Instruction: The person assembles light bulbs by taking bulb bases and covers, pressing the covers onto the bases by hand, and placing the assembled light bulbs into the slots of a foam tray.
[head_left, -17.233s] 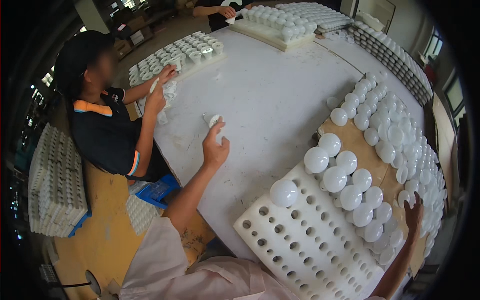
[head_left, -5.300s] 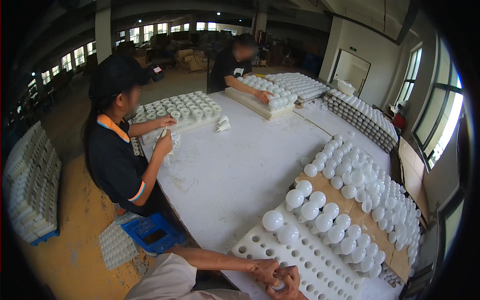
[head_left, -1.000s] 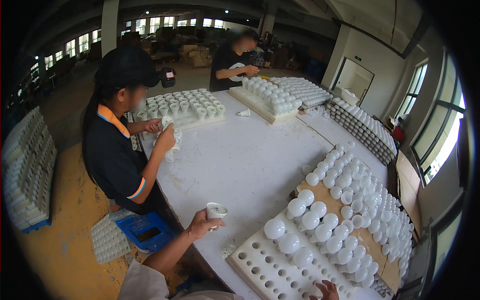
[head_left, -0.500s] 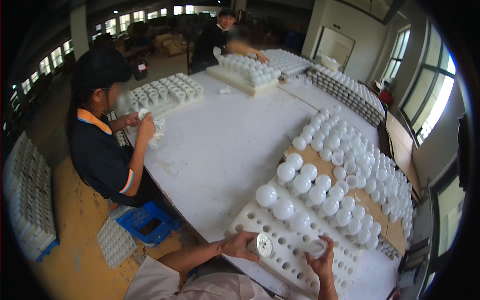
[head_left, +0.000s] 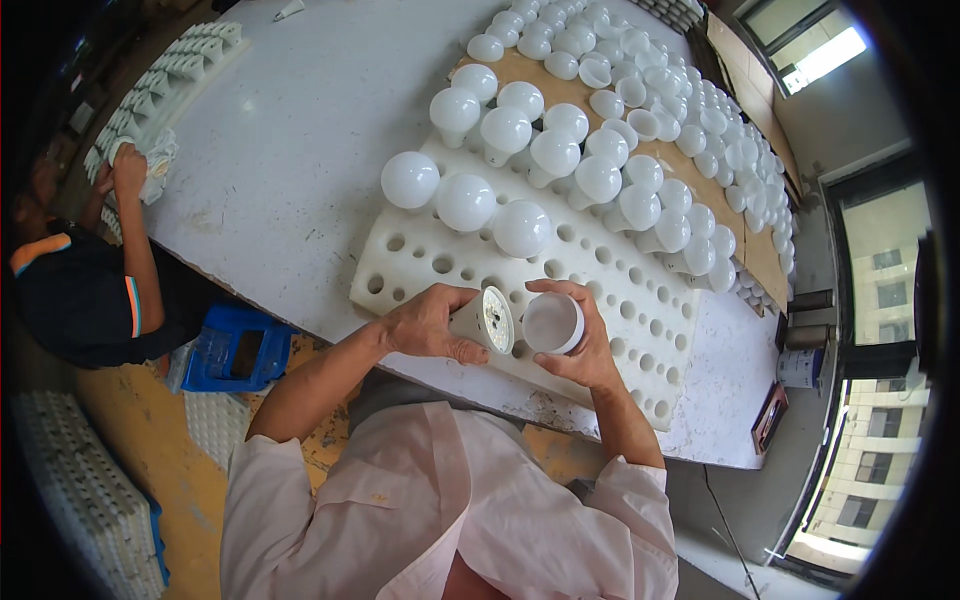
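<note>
In my left hand (head_left: 425,322) is a white LED bulb base (head_left: 495,319), its round face with the small LED board turned toward the right. My right hand (head_left: 594,352) grips a white bulb cover (head_left: 551,324) by its sides, with the hollow opening facing the base. A small gap separates the two parts. Below and beyond them lies a white foam tray (head_left: 410,268) with rows of round holes. Bulbs with white globes (head_left: 466,203) stand upright in the tray's far rows.
Many loose white covers (head_left: 645,125) lie on brown cardboard (head_left: 570,92) at the far right of the table (head_left: 290,150). At left, a co-worker's hand (head_left: 128,170) handles a white part beside a tray of bulb bases (head_left: 165,85). A blue stool (head_left: 235,345) stands on the floor.
My view has tilted down toward my hands. Base and cover have come closer together, and the cover's opening now shows toward the base.
</note>
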